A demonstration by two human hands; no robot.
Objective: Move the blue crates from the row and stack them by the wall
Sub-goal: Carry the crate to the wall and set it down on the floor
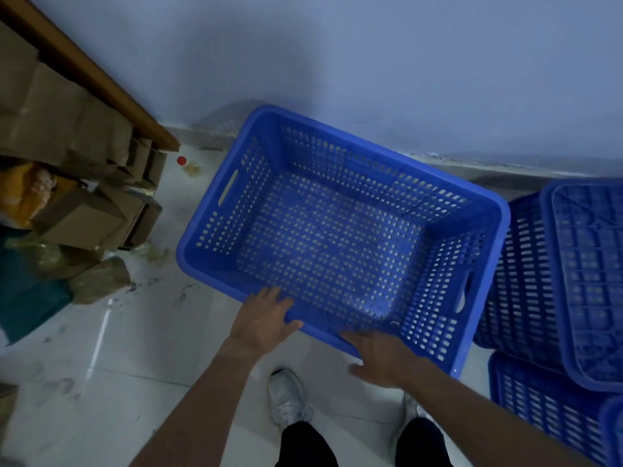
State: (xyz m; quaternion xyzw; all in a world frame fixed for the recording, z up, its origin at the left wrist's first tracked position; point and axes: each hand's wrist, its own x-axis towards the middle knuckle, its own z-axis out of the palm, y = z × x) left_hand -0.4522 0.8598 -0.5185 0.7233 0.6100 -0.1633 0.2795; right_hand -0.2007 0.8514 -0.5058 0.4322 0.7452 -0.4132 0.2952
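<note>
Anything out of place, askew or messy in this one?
Yes. The cardboard boxes at left lie in a tumbled heap, and a red-capped bottle lies on the floor beside them. The blue crates at right sit upside down and tilted. The open crate is angled to the wall.

I see a pale tiled floor [135,348]. On it: cardboard boxes [81,220] at left, a red-capped bottle [182,160] upper left, an open blue crate [242,210] mid-frame, upturned blue crates [526,278] at right, white sneakers [288,399] at bottom.
</note>
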